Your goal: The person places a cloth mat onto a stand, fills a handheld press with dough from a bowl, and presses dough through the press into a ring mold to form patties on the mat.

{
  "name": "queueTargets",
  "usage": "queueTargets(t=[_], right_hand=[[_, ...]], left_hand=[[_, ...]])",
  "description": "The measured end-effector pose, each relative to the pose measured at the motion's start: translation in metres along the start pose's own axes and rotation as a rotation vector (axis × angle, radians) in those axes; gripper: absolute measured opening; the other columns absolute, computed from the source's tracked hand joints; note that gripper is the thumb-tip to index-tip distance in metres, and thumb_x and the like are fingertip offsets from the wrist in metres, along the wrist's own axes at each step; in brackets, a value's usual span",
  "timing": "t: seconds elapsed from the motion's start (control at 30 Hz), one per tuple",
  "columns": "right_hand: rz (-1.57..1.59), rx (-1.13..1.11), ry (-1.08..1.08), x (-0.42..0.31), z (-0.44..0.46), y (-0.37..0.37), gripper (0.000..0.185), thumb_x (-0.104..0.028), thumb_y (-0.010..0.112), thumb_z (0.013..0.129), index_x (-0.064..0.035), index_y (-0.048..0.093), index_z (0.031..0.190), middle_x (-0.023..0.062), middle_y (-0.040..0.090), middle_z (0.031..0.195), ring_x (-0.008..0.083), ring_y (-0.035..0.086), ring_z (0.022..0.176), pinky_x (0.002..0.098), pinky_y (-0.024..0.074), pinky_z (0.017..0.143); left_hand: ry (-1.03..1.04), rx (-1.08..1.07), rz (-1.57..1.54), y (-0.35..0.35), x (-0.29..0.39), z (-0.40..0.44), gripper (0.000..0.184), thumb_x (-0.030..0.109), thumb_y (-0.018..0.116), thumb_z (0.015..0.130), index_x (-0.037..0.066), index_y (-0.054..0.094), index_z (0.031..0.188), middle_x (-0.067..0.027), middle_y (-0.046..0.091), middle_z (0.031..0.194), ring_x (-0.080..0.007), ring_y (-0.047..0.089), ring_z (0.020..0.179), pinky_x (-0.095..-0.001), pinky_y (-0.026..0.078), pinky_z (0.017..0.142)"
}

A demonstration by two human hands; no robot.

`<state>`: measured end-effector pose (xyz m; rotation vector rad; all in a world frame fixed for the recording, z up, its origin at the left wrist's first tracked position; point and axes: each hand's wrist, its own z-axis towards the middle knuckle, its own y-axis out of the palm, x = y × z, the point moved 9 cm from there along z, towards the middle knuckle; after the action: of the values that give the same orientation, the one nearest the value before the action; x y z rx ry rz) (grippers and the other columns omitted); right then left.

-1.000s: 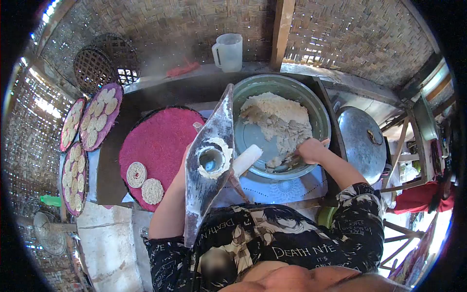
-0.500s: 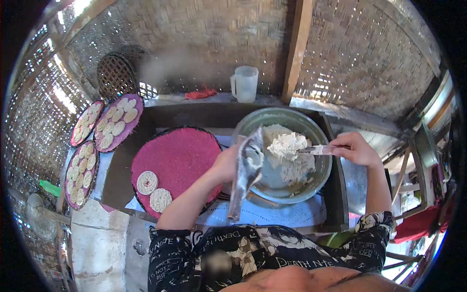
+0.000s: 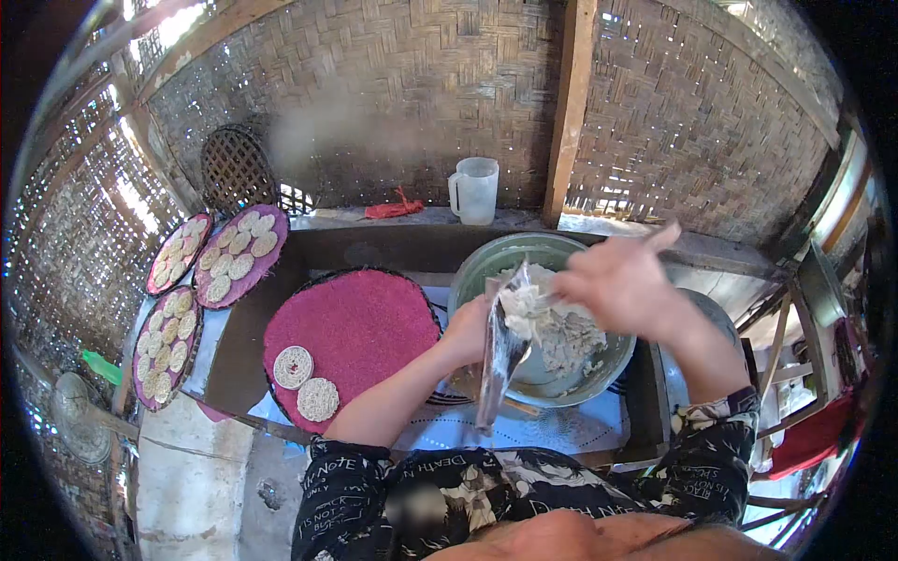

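The left hand (image 3: 466, 334) grasps a wooden press (image 3: 500, 363). Beside dough (image 3: 524, 310), the right hand (image 3: 619, 283) blurs; I cannot tell its grip.

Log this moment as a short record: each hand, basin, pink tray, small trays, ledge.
Left hand: gripping the long tool, held steeply tilted at the basin's left side
Right hand: motion-blurred, above the basin; grip unclear
Basin: pale dough inside, with more on the tool
Pink tray: two pale discs near its lower left edge
Small trays: three, at far left, bearing many discs
Ledge: jug, red item
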<state>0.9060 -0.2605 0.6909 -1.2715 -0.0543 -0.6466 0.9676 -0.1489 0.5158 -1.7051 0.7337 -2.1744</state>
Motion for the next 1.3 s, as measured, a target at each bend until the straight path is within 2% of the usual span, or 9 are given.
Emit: queueTargets(t=[0.07, 0.17, 0.33, 0.73, 0.87, 1.0, 1.1, 1.23, 1.3], right_hand=[[-0.055, 0.028, -0.037, -0.018, -0.001, 0.006, 0.009, -0.017, 0.057, 0.07, -0.0164, 0.058, 0.079, 0.0003, 0.05, 0.069, 0.0195, 0.056, 0.064, 0.0347, 0.0426, 0.057], [-0.037, 0.065, -0.011, -0.016, -0.004, 0.002, 0.008, -0.017, 0.057, 0.07, -0.0159, 0.057, 0.078, 0.0005, 0.049, 0.068, 0.0196, 0.056, 0.063, 0.0346, 0.0435, 0.055], [-0.035, 0.276, 0.3, 0.045, -0.034, -0.058, 0.011, -0.019, 0.068, 0.064, -0.0145, 0.062, 0.073, 0.0032, 0.049, 0.061, 0.0234, 0.055, 0.061, 0.0354, 0.0441, 0.053], [0.038, 0.08, 0.147, 0.032, -0.025, -0.015, 0.007, -0.019, 0.061, 0.069, -0.0143, 0.057, 0.073, 0.0023, 0.049, 0.064, 0.0228, 0.056, 0.065, 0.0368, 0.0441, 0.056], [0.03, 0.037, 0.042, 0.011, -0.017, 0.004, 0.011, -0.018, 0.063, 0.066, -0.0168, 0.06, 0.076, 0.0005, 0.048, 0.064, 0.0215, 0.055, 0.062, 0.0363, 0.0427, 0.053], [-0.01, 0.059, -0.051, -0.019, -0.014, 0.037, 0.015, -0.019, 0.062, 0.066, -0.0194, 0.057, 0.081, -0.001, 0.048, 0.066, 0.0191, 0.054, 0.06, 0.0356, 0.0435, 0.053], [0.028, -0.023, 0.106, 0.006, -0.025, 0.022, 0.013, -0.02, 0.061, 0.07, -0.0162, 0.056, 0.082, 0.0015, 0.053, 0.07, 0.0218, 0.059, 0.069, 0.0381, 0.0462, 0.06], [0.209, 0.346, 0.409, 0.061, -0.061, 0.0, 0.012, -0.021, 0.07, 0.066, -0.0128, 0.064, 0.073, 0.0037, 0.055, 0.062, 0.0231, 0.057, 0.058, 0.0343, 0.0458, 0.051], [0.26, 0.361, 0.43, 0.063, -0.067, 0.03, 0.014, -0.018, 0.071, 0.065, -0.0105, 0.065, 0.075, 0.0042, 0.059, 0.066, 0.0229, 0.059, 0.06, 0.0335, 0.0475, 0.053]], left_hand=[[-0.11, -0.028, 0.03, 0.002, -0.025, 0.008, 0.047, 0.021, 0.07, 0.072, 0.007, 0.056, 0.114, -0.0075, 0.061, 0.109, -0.0161, 0.057, 0.099, -0.0305, 0.045, 0.084], [-0.065, 0.108, 0.062, -0.012, -0.037, 0.013, 0.04, 0.034, 0.061, 0.074, 0.007, 0.06, 0.104, -0.0202, 0.062, 0.096, -0.0359, 0.059, 0.091, -0.042, 0.046, 0.078], [-0.048, 0.149, -0.171, -0.014, -0.069, 0.02, 0.044, 0.034, 0.06, 0.074, 0.006, 0.058, 0.107, -0.0216, 0.06, 0.101, -0.0368, 0.058, 0.094, -0.0423, 0.046, 0.079], [-0.037, 0.062, 0.195, -0.001, -0.049, 0.014, 0.043, 0.036, 0.057, 0.075, 0.006, 0.056, 0.106, -0.0218, 0.062, 0.094, -0.0394, 0.059, 0.088, -0.0452, 0.047, 0.074], [-0.118, 0.025, 0.334, -0.009, -0.014, 0.007, 0.045, 0.037, 0.066, 0.071, 0.01, 0.061, 0.106, -0.0175, 0.063, 0.099, -0.032, 0.06, 0.093, -0.0366, 0.046, 0.081], [-0.097, -0.045, 0.215, 0.013, -0.039, 0.014, 0.037, 0.031, 0.061, 0.072, 0.003, 0.062, 0.097, -0.0213, 0.062, 0.095, -0.0368, 0.06, 0.089, -0.0414, 0.047, 0.076], [-0.109, -0.087, -0.411, 0.022, -0.082, 0.026, 0.035, 0.024, 0.061, 0.075, 0.004, 0.06, 0.104, -0.0158, 0.062, 0.101, -0.0291, 0.06, 0.091, -0.0366, 0.049, 0.076], [-0.276, -0.253, -1.168, 0.003, -0.052, 0.016, 0.038, 0.008, 0.064, 0.077, 0.006, 0.054, 0.113, -0.0064, 0.061, 0.103, -0.0182, 0.06, 0.089, -0.0299, 0.053, 0.074], [0.18, -0.261, -0.8, -0.015, -0.018, 0.016, 0.059, 0.006, 0.078, 0.06, 0.007, 0.053, 0.113, -0.004, 0.06, 0.105, -0.0163, 0.057, 0.095, -0.0287, 0.048, 0.082]])
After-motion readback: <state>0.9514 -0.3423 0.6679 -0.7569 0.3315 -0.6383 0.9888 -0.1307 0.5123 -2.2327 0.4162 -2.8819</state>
